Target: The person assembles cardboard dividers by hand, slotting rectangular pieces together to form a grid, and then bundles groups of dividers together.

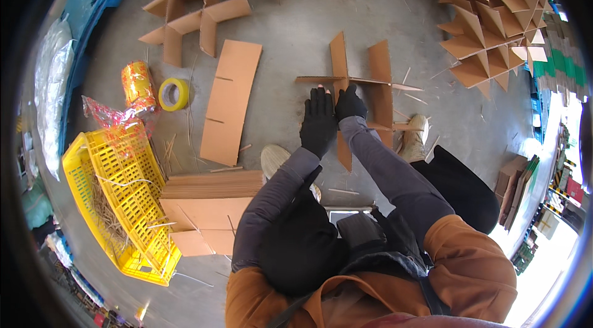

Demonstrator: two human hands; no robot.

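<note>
Where the concrete floor [296,25] meets the left rim of the view, a yellow slatted plastic crate [117,204] lies with loose straw-coloured strips inside, and a crumpled red-and-yellow foil wrapper [114,119] rests against its upper edge. Just above it stand a roll wrapped in the same foil [137,84] and, just beside that, a roll of yellow tape [173,94]. Right of the tape, a flat slotted cardboard sheet [230,100] lies on the floor, and below it a stack of cardboard sheets [210,195] sits next to the crate. Near the top left, assembled cardboard dividers [204,13] stand on edge. At the centre, the left hand [319,124], in a black glove, lies with fingers extended flat against an upright strip of the partly assembled cardboard divider grid [361,90]; its grip is flat and released, pressing rather than clasping. Touching it on the right, the right hand [349,104], also in a black glove, is curled onto the top edge of the same strip; its grip appears clenched on the card, though the fingertips are hidden. The grid stands on the floor directly ahead of the person, between the two beige shoes [415,138]. At the upper right, a large pile of finished cardboard dividers [494,25] fills the corner.
</note>
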